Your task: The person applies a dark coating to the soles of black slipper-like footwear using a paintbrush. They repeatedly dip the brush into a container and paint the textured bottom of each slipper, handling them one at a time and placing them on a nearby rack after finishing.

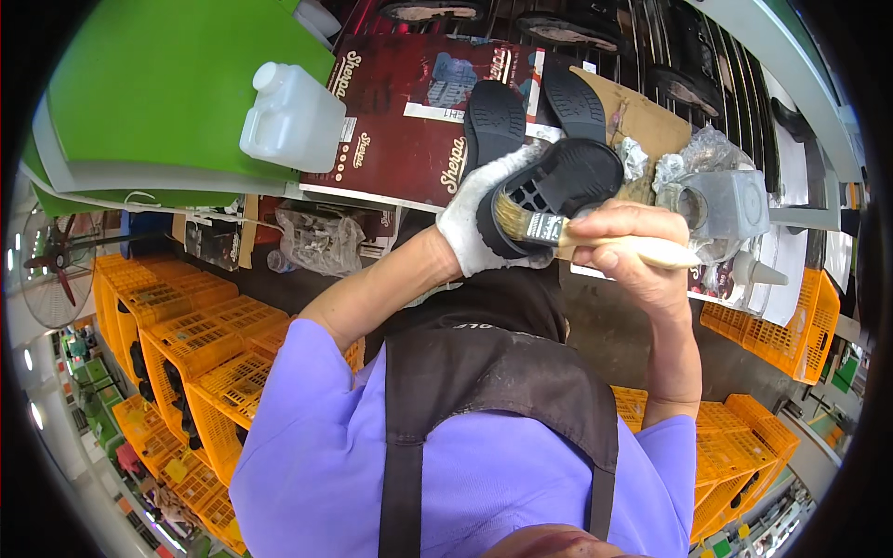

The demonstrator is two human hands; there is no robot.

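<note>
At the gridded end of the held black sole (pixel 581 177) sits a brush (pixel 542 226); right hand (pixel 654 279) fingers grip it, gloved left hand (pixel 470 214) fingers clasp the sole. Judgement: brushing underway, coverage unreadable; two soles (pixel 493 116) beyond it, status unclear.

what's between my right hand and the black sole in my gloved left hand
The head view shows the paintbrush: its bristles lie over the black sole, its handle in your right hand.
</note>
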